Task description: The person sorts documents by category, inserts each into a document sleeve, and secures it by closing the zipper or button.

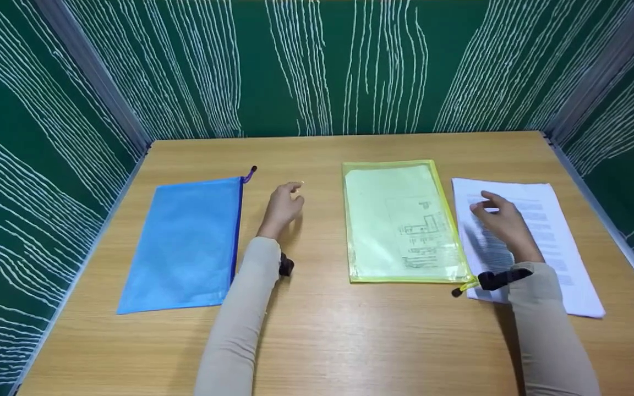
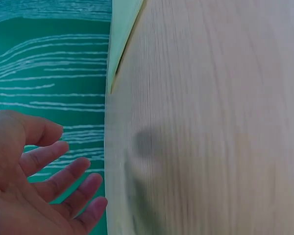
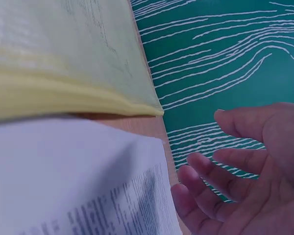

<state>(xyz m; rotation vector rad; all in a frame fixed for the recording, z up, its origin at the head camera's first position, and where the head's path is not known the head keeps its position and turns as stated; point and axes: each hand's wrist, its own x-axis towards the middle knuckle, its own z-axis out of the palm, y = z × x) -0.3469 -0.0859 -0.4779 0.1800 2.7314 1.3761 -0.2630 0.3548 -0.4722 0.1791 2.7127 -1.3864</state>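
Your left hand [image 1: 284,207] hovers over a broad lane of bare table [image 1: 317,308] between the blue pouch [image 1: 185,247] and yellow pouch [image 1: 402,223], with room to pass forward or back. Below your right hand [image 1: 507,223], printed sheets [image 1: 555,242] lie close beside the yellow pouch, leaving only a narrow gap. Green walls [image 1: 333,71] block the far, left and right sides.

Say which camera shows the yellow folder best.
Head: the whole yellow folder is in frame, down to its zip pull. The left wrist view catches only a corner at the top; the right wrist view shows a closer part, cut off by the frame.
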